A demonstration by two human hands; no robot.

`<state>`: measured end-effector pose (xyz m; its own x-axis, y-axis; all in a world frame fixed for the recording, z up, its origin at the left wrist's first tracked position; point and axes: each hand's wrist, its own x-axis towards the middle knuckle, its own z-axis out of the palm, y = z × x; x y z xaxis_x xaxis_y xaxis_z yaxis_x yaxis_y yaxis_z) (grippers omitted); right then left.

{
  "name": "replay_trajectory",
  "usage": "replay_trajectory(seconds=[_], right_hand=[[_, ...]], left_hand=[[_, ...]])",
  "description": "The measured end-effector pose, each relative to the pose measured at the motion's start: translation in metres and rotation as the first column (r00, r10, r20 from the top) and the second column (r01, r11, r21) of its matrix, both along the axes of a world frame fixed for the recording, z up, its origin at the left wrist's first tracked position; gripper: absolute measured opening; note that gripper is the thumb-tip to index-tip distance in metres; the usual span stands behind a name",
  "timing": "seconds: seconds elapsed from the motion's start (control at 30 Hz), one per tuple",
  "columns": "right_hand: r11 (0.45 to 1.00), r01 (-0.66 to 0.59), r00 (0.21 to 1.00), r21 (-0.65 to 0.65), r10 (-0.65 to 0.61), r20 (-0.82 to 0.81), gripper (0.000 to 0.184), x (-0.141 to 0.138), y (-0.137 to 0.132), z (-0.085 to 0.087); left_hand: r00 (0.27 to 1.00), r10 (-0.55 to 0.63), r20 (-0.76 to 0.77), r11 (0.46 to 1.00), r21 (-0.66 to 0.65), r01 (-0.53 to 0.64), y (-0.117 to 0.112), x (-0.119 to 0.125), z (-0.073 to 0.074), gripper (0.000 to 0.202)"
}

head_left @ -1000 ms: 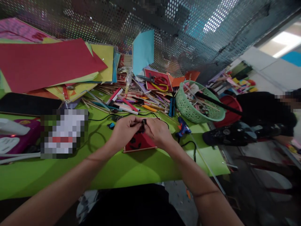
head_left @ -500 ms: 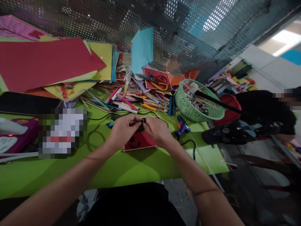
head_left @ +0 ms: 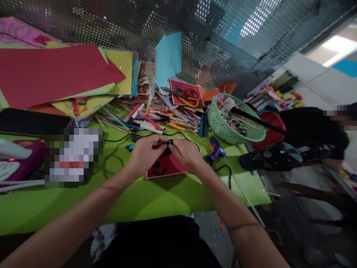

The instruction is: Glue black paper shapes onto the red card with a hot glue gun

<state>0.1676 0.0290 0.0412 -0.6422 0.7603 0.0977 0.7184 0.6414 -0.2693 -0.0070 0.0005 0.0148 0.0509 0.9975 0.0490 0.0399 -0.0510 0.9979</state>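
My left hand (head_left: 146,152) and my right hand (head_left: 186,153) meet fingertip to fingertip above a red card (head_left: 165,167) with black marks that lies on the green table cover (head_left: 145,201). Both hands pinch a small dark object (head_left: 169,142) between them; it is too small to name. A black cable (head_left: 117,139) runs across the cover just behind my left hand. A blue glue gun (head_left: 216,150) lies right of my right hand.
A green mesh basket (head_left: 223,128) of sticks stands at the right. Pens and wooden sticks (head_left: 150,121) litter the back, with red-handled pliers (head_left: 186,96) behind. Stacked coloured paper (head_left: 55,74) fills the back left. Another person in black (head_left: 312,130) sits at far right.
The hands have stayed together over the red card, fingers shifting slightly on the small dark object. The view has drifted a little.
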Motion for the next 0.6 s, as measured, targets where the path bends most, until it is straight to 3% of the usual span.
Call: replay_trajectory(seconds=[0.27,0.4,0.6], right_hand=[[0.996,0.059,0.998,0.069,-0.059,-0.001,0.026,-0.001,0.000,-0.013],[0.996,0.089,0.995,0.003,-0.089,-0.038,0.024,0.002,0.003,-0.008],[1.000,0.022,0.986,-0.020,-0.025,-0.163,0.033,0.003,0.000,0.000]], left_hand=[[1.000,-0.025,-0.014,0.999,0.026,0.026,-0.004,0.002,-0.003,0.026],[0.996,-0.032,0.082,0.999,-0.009,0.033,-0.005,0.002,0.003,0.023],[0.986,0.002,0.166,0.998,-0.060,0.008,-0.002,0.001,0.008,0.025]])
